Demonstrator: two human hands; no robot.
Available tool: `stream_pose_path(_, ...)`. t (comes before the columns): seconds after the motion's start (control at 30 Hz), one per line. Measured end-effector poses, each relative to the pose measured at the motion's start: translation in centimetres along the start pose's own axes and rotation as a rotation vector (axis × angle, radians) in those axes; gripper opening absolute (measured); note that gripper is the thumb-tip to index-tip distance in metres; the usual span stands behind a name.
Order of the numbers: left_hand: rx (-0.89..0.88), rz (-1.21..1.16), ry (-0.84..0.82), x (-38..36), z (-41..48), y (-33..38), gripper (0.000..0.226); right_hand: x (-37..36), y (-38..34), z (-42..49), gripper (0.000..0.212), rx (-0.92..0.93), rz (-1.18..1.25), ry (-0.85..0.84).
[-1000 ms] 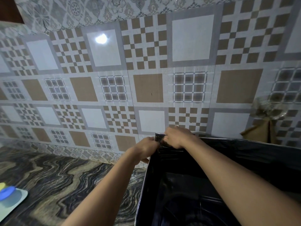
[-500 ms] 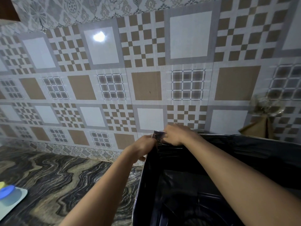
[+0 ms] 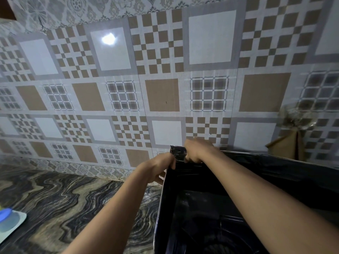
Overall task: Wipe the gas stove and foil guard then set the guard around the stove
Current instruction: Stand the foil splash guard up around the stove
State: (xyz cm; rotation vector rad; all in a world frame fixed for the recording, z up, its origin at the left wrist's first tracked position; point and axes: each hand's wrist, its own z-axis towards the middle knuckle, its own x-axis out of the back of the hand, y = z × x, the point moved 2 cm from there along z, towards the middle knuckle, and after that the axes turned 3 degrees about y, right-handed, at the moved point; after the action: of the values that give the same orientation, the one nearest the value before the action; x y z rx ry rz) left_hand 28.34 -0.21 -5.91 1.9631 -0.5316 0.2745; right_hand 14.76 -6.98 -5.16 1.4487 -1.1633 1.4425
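Head view, dim light. Foil guard [image 3: 266, 169]: thin sheet, dark and glossy on its inner face, standing upright on the countertop [image 3: 55, 198] as a left panel and a back panel that meet at a folded corner. The top edge at that corner is crinkled and catches silver highlights. The back panel runs close along the tiled wall [image 3: 165, 70]; contact with the wall cannot be judged. Left hand [image 3: 159, 167]: on the outer side of the left panel just below the corner, fingers curled against the sheet, gripping it. Right hand [image 3: 196, 151]: reaches over from inside, fingers bent over the top edge at the corner, pinching the foil. The two hands sit just beside each other with the creased corner strip between them. Gas stove [image 3: 201, 222]: inside the guard's angle, black and smooth, with a faint curved ring low in the frame; detail is lost in shadow. Countertop is polished stone with wavy grey, black and tan veining. Wall tiles are glossy squares in white, tan and checker patterns, with one lamp reflection. A pale flat tray [image 3: 12, 224] bearing a blue round lid [image 3: 5, 214] sits at far left.
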Motion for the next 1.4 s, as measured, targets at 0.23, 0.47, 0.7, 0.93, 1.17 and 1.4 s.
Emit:
stream_pose_path(0.23,-0.007,-0.001,0.027,-0.1,0.2,0.1,0.012,-0.3,-0.2,0.4,0.023,-0.019,-0.002,0.009)
stream_pose_path(0.47,-0.006,0.000,0.021,0.0,0.4,-0.1,0.012,-0.3,-0.3,0.6,0.040,-0.032,0.028,-0.008)
stream_pose_path(0.7,0.003,0.010,0.020,0.3,0.2,-0.2,0.014,0.0,-0.4,0.5,0.036,-0.033,0.025,-0.029)
stream_pose_path(0.93,0.013,0.034,0.045,0.6,-0.2,-0.3,0.016,-0.1,-1.0,0.7,0.040,-0.014,0.030,-0.056)
stream_pose_path(1.17,0.022,-0.004,0.034,0.7,-0.4,-0.8,0.014,-0.4,-1.1,0.8,0.031,-0.015,0.027,-0.043)
stream_pose_path(1.4,0.050,-0.021,0.025,0.8,-0.8,-1.0,0.014,-0.4,-0.6,0.5,0.028,-0.025,0.068,-0.013)
